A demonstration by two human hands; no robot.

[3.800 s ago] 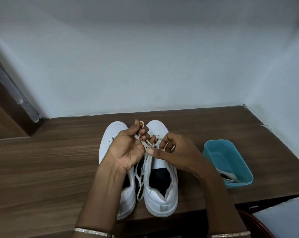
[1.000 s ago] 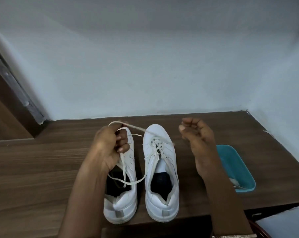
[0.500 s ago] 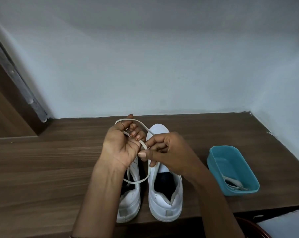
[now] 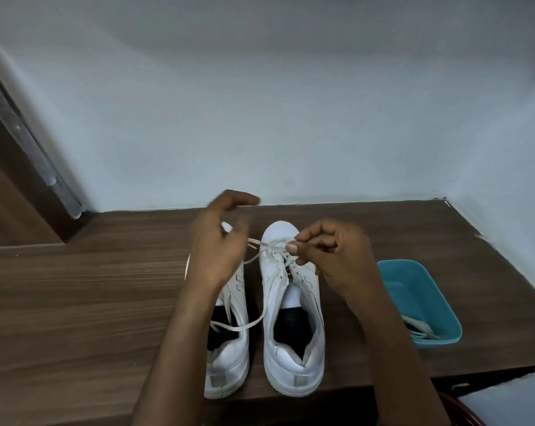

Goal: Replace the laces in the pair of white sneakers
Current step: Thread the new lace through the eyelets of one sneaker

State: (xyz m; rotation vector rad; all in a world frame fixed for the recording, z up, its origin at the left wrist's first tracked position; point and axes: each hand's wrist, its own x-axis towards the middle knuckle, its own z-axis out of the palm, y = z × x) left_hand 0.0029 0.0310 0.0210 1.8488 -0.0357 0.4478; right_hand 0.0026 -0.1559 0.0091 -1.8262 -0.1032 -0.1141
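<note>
Two white sneakers stand side by side on the wooden table, toes pointing away: the left sneaker (image 4: 229, 358) and the right sneaker (image 4: 294, 333). A white lace (image 4: 254, 259) runs from the right sneaker's front eyelets to my left hand (image 4: 220, 244), then loops down over the left sneaker's opening. My left hand hovers over the left sneaker's toe, blurred, fingers loosely curled, with the lace passing round it. My right hand (image 4: 330, 256) pinches the lace between thumb and forefinger above the right sneaker's front eyelets.
A teal plastic tray (image 4: 429, 290) sits right of the sneakers with other white laces (image 4: 420, 329) in its near corner. White walls close the back and right. A dark door frame (image 4: 29, 167) stands at the left. The table's front edge runs just under the heels.
My hands have come apart since half a second ago. The left hand has lifted and loosened its fingers; the right now pinches the lace at the right sneaker's eyelets.
</note>
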